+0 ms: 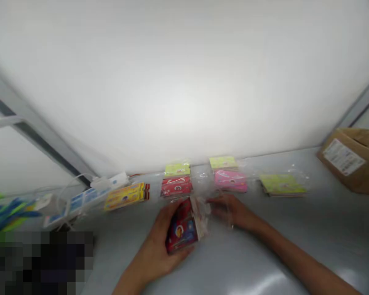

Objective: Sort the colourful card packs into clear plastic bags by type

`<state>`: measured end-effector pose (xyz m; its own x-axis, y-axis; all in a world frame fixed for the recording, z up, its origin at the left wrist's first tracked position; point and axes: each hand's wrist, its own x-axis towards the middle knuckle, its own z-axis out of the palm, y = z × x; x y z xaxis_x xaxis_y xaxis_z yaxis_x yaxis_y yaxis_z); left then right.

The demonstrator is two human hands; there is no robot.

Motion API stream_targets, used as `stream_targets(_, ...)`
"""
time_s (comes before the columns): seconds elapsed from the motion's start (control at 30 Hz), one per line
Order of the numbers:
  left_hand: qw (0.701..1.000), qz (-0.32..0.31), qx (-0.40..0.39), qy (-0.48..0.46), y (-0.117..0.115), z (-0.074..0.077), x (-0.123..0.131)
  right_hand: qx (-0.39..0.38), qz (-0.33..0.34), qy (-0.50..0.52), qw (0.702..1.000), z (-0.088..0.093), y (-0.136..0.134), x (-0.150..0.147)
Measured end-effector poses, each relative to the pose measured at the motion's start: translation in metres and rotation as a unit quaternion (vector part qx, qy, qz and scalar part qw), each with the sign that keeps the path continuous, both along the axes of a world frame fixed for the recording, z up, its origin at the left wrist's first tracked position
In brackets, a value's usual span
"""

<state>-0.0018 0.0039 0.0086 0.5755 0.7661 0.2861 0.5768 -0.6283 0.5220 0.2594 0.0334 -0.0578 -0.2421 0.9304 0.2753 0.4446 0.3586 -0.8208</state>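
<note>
A dark pixelated block [39,262] covered the lower left corner and hid whatever lay there. The red printed card pack [182,229] was partly covered by the left hand [155,246], its print blurred and unreadable. The right hand [236,214] blurred into the clear plastic wrap [203,209], so its grip could not be told. The left forearm [126,284] and right forearm [313,266] ran off the bottom edge. The brown cardboard box [353,159] was cut off by the right edge, its white label [343,157] unreadable. The green-and-blue bundle [9,215] was cut off at the left edge, too blurred to identify.
</note>
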Motion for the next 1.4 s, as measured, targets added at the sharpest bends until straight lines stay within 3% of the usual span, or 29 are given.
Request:
stream_targets(0.13, 0.998, -0.033, -0.016, 0.044, 0.001, 0.001, 0.005, 0.03, 0.003, -0.056, 0.998, -0.009, 0.001, -0.008)
stream_targets(0.23, 0.997, -0.039, -0.024, 0.06, 0.0, -0.001, 0.006, 0.024, 0.002, -0.037, 0.999, -0.008, 0.001, -0.009)
stream_targets(0.37, 0.996, -0.035, -0.027, 0.075, 0.002, -0.006, 0.005, 0.002, -0.015, 0.006, 1.0, 0.0, 0.002, -0.005)
stream_targets(0.47, 0.995, -0.03, -0.023, 0.087, 0.005, -0.01, 0.004, -0.011, -0.069, 0.06, 0.996, 0.006, 0.005, 0.002)
stream_targets(0.6, 0.993, -0.01, -0.037, 0.11, 0.007, -0.015, 0.004, -0.004, -0.139, 0.141, 0.98, 0.012, 0.01, 0.013)
stream_targets(0.73, 0.992, 0.001, -0.056, 0.116, 0.007, -0.017, 0.004, 0.009, -0.167, 0.215, 0.962, 0.018, 0.008, 0.017)
stream_targets(1.0, 0.991, 0.006, -0.063, 0.121, 0.007, -0.017, 0.004, 0.035, -0.141, 0.227, 0.963, 0.026, 0.0, 0.014)
stream_targets(1.4, 0.991, 0.008, -0.054, 0.122, 0.006, -0.017, 0.005, 0.056, -0.133, 0.179, 0.973, 0.022, 0.0, 0.019)
